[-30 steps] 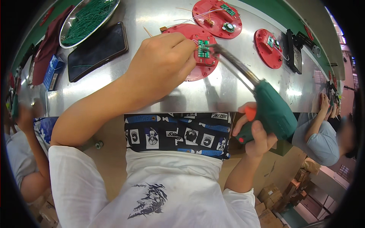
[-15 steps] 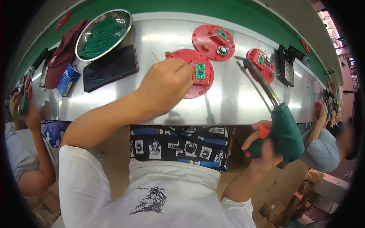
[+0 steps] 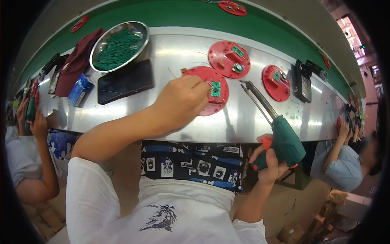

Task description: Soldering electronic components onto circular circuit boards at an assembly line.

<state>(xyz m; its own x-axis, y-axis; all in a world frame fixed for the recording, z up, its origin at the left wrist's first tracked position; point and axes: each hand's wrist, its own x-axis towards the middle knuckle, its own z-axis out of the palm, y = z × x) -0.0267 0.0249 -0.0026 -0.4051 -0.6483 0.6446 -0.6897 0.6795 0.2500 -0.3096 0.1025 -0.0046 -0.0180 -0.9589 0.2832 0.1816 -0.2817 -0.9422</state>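
My left hand [image 3: 185, 95] is closed in a pinch over a red disc [image 3: 215, 107] with a small green circuit board [image 3: 215, 89] on it. White wire shows by its fingertips, and a thin pale strand sticks out behind the knuckles. My fingers hide what exactly they grip. In my right hand [image 3: 269, 164] is a green soldering gun [image 3: 287, 140] with an orange trigger. Its long metal tip points up and left, just right of that disc and apart from the board.
Two more red discs with boards, one behind [image 3: 229, 51] and one to the right [image 3: 276, 83], lie on the metal bench. Leftward are a steel bowl [image 3: 144, 44] of green wires, a black phone [image 3: 126, 83], a blue box [image 3: 80, 90] and a maroon cap [image 3: 77, 67]. Co-workers sit both sides.
The soldering gun has moved left, its tip closer to the near disc. My left hand keeps its pinch at the board. The whole view has shifted slightly, showing more of the green strip behind.
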